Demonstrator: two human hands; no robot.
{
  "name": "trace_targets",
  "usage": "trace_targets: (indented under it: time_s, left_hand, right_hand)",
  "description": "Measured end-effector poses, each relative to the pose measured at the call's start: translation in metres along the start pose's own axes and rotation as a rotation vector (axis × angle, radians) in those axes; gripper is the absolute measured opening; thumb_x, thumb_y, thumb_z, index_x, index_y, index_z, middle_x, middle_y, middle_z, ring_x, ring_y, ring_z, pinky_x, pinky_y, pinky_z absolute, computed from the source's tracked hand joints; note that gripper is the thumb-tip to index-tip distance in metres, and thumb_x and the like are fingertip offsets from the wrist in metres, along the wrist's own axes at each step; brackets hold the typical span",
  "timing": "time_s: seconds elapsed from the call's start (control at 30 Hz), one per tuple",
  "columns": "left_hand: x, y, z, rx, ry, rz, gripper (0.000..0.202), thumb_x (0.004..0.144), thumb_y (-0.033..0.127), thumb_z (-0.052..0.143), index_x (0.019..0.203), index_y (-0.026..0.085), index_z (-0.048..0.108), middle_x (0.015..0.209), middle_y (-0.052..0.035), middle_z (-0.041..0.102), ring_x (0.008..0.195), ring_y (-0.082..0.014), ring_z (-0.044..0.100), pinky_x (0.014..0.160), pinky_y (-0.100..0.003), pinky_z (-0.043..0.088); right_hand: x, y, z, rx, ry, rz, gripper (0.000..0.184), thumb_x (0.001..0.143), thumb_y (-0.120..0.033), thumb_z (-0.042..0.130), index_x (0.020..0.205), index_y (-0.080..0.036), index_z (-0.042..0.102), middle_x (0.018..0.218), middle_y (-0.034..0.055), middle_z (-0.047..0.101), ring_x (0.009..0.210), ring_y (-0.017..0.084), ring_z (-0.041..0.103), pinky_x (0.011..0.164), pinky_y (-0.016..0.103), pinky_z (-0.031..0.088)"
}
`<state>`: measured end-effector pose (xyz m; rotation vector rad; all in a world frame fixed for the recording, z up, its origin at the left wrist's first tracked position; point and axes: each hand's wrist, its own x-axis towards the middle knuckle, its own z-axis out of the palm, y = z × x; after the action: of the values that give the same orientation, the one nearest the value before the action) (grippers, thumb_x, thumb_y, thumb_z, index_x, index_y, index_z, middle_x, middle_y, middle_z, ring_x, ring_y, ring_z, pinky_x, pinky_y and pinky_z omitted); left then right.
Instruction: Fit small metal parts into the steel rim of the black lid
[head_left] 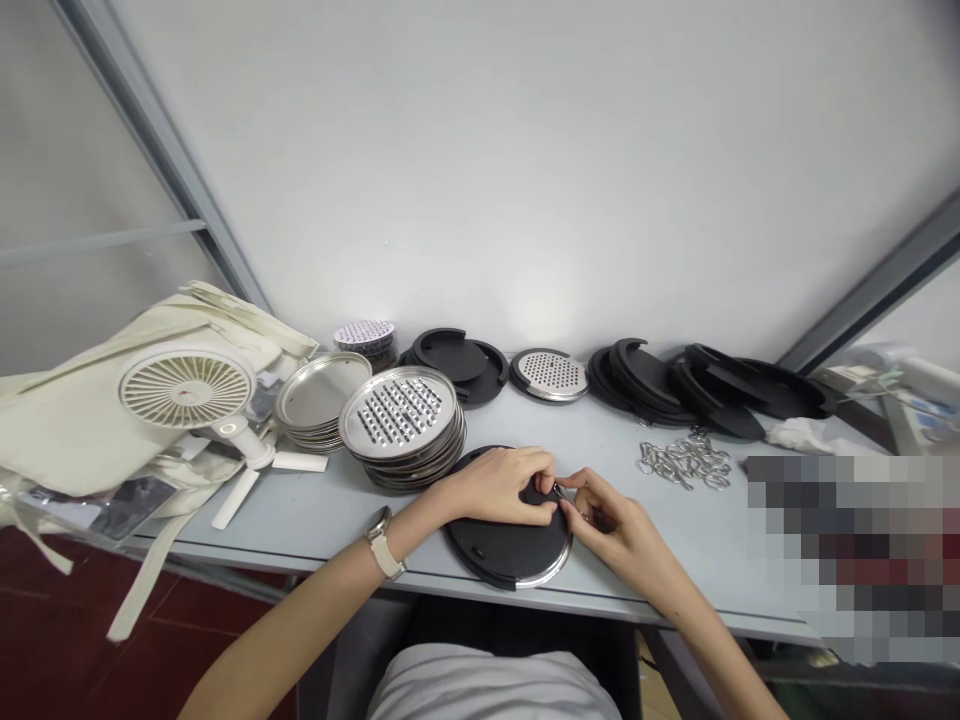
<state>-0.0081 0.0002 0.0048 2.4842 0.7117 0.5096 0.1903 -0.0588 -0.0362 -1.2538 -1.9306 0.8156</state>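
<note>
A black round holder (510, 545) with a shiny metal disc's rim showing along its lower right edge lies flat near the front of the table. My left hand (506, 485) rests across it, with fingers curled and thumb gripping its right edge. Beside that edge, my right hand (611, 515) pinches a small metal clip (559, 490) between thumb and fingers. The clip touches the holder's edge; whether it passes through a hole is hidden by the fingers. Several similar metal clips (684, 460) lie in a loose pile to the right.
Stacked metal grater discs (401, 415) and plain discs (322, 390) stand at left, near a white fan (187, 388) and cream bag (67, 420). Along the wall are black holders (454, 358), a grater disc in a holder (553, 373) and more black holders (649, 375).
</note>
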Motion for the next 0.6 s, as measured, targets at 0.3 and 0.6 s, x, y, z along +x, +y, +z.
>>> trace_targets:
  time_s: [0.3, 0.6]
  left_hand:
    - [-0.0002, 0.0014, -0.0009, 0.02, -0.004, -0.007, 0.019, 0.074, 0.026, 0.065, 0.082, 0.019, 0.049, 0.082, 0.0025, 0.056, 0.069, -0.0115, 0.051, 0.06, -0.022, 0.035]
    - [0.0003, 0.0003, -0.0005, 0.01, -0.006, 0.0, 0.019, 0.075, 0.026, 0.064, 0.081, 0.02, 0.048, 0.082, 0.0027, 0.056, 0.069, -0.0116, 0.05, 0.06, -0.022, 0.035]
  right_hand:
    - [-0.0004, -0.0021, -0.0007, 0.016, -0.005, 0.005, 0.016, 0.094, -0.036, 0.046, 0.1, -0.02, 0.047, 0.06, -0.008, 0.035, 0.055, 0.012, 0.034, 0.053, 0.022, 0.031]
    - [-0.0006, -0.0028, 0.0002, -0.024, 0.015, -0.01, 0.019, 0.094, -0.037, 0.044, 0.1, -0.02, 0.048, 0.059, -0.0081, 0.036, 0.054, 0.012, 0.037, 0.052, 0.023, 0.031]
